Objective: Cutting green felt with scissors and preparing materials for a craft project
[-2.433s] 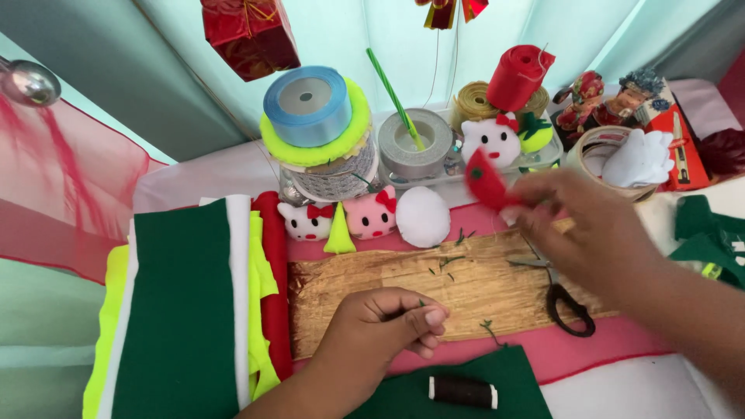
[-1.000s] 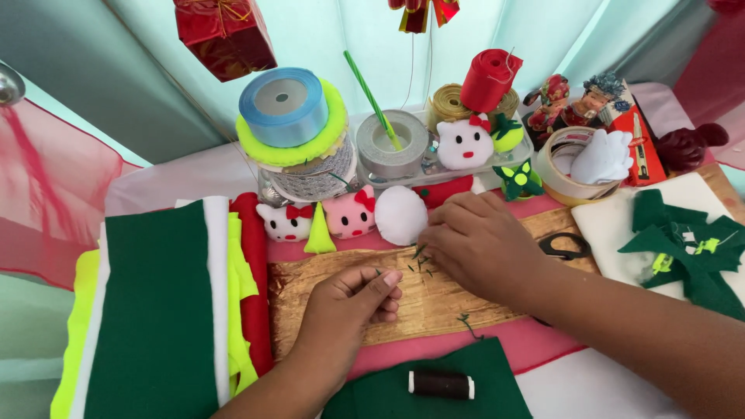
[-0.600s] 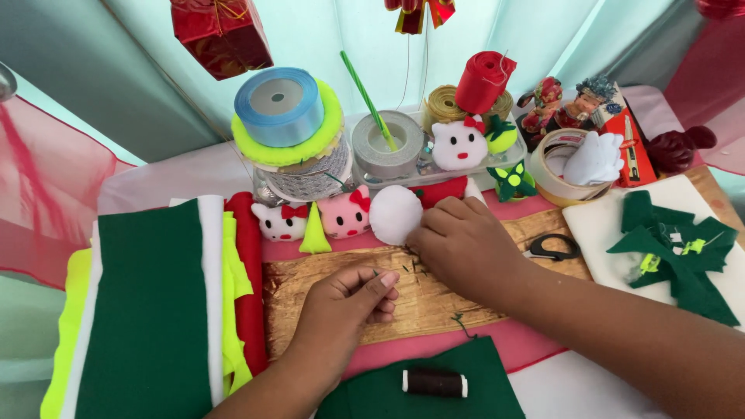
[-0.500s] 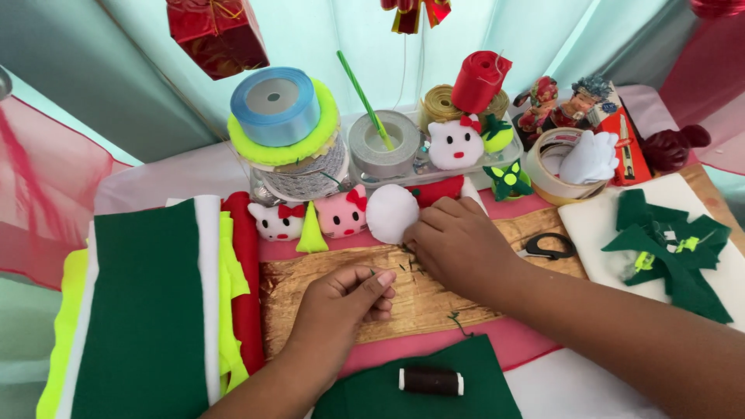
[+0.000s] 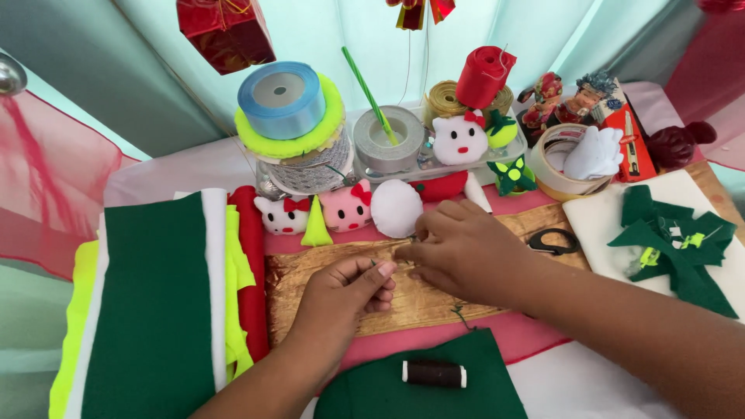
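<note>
Left hand [image 5: 341, 299]: laid on the gold cloth [image 5: 434, 299], fingers curled, thumb and forefinger pressed together at the tips; whether a needle or thread is pinched there cannot be told.
Right hand [image 5: 466, 252]: set palm-down on the same cloth, fingertips bunched toward the left hand's tips; what is gripped under them is hidden.
Gold cloth: spread flat across the pink cloth [image 5: 543, 337], between the felt stack [image 5: 155, 310] on the left and the white sheet [image 5: 613, 225] on the right; both hands are met over its upper middle.
Thread spool [image 5: 434, 373]: dark, lying on its side on the green felt piece [image 5: 481, 388] at the near edge, apart from both hands.
Scissors [image 5: 552, 242]: black handles shown just beyond the right wrist, resting on the gold cloth's far end.
White pompom [image 5: 396, 208]: placed just above the fingertips, beside the pink cat figure [image 5: 346, 208].
Tape rolls [image 5: 291, 116]: stacked at the back, well apart from the work.
Green cut-outs [image 5: 675, 248]: laid on the white sheet, right side.
Method, judged: the cloth is best held taut and flat under the heels of both hands, so that no wrinkle is formed at the working point.
Grip, judged: the pinch should be kept light and close to the cloth surface; fine work is steadied by resting the wrists.
Hazard, judged: the pompom and figures could be knocked by the right knuckles, being so near.
</note>
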